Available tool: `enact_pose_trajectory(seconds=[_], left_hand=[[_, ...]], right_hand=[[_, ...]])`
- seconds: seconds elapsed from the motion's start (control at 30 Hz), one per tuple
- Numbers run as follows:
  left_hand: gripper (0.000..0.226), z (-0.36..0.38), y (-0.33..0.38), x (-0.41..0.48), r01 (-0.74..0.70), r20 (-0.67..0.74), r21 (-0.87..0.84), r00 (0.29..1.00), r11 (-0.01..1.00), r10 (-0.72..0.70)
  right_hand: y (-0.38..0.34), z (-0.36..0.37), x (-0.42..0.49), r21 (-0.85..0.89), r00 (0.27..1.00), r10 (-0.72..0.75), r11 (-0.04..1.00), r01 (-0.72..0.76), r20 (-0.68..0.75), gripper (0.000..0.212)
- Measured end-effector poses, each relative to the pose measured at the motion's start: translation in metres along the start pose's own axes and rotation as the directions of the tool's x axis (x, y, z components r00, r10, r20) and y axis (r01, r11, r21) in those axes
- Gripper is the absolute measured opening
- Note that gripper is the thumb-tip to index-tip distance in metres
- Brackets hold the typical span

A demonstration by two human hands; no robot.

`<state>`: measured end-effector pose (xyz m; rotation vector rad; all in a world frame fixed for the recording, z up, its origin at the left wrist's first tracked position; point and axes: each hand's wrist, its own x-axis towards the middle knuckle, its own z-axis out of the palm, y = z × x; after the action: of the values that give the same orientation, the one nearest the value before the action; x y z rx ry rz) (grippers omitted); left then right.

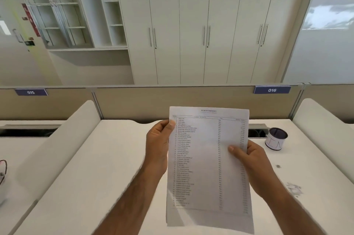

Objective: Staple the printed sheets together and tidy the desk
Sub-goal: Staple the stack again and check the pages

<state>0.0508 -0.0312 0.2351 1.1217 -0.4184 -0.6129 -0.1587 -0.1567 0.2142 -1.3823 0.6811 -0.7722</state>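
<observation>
The printed sheets [208,158] I held were thin white paper, matt, covered in small black print, and limp at the lower edge. The desk [107,158] beneath was smooth, matt and off-white. A cup [275,142] on it looked like glossy white plastic, dark inside. The cupboards [191,14] behind were smooth pale panels with slim metal handles [209,35].

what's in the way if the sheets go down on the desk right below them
Nothing visible: left hand and right hand hold the sheets over the desk; cup and scraps sit off to the right.
</observation>
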Motion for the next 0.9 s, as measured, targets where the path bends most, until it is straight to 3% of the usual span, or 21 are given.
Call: enact_pose_trajectory(seconds=[0.63,0.7,0.73,0.8,0.87,0.9], left_hand=[[0.004,0.020,0.046,0.012,-0.160,-0.060,-0.073,0.986,0.984,0.156],[0.012,0.023,0.043,0.014,-0.169,-0.116,0.033,0.978,0.985,0.171],[0.022,0.025,0.039,0.015,-0.174,-0.150,0.172,0.968,0.970,0.200],[0.047,0.033,0.033,0.007,-0.190,-0.192,0.518,0.925,0.834,0.329],[0.058,0.046,0.027,-0.012,-0.259,-0.124,0.640,0.894,0.724,0.430],[0.059,0.054,0.025,-0.023,-0.298,-0.054,0.623,0.906,0.723,0.420]], right_hand=[[-0.027,0.007,0.002,0.173,0.993,-0.075,0.983,0.057,0.096,0.025],[-0.028,0.009,-0.001,0.162,0.995,-0.080,0.984,0.069,0.066,0.022],[-0.029,0.011,-0.002,0.157,0.995,-0.091,0.984,0.083,0.041,0.021],[-0.029,0.017,-0.003,0.131,0.991,-0.129,0.983,0.132,-0.031,0.019],[-0.027,0.027,-0.002,0.007,0.974,-0.189,0.982,0.191,-0.128,0.019],[-0.025,0.034,-0.002,-0.100,0.955,-0.234,0.971,0.219,-0.180,0.019]])
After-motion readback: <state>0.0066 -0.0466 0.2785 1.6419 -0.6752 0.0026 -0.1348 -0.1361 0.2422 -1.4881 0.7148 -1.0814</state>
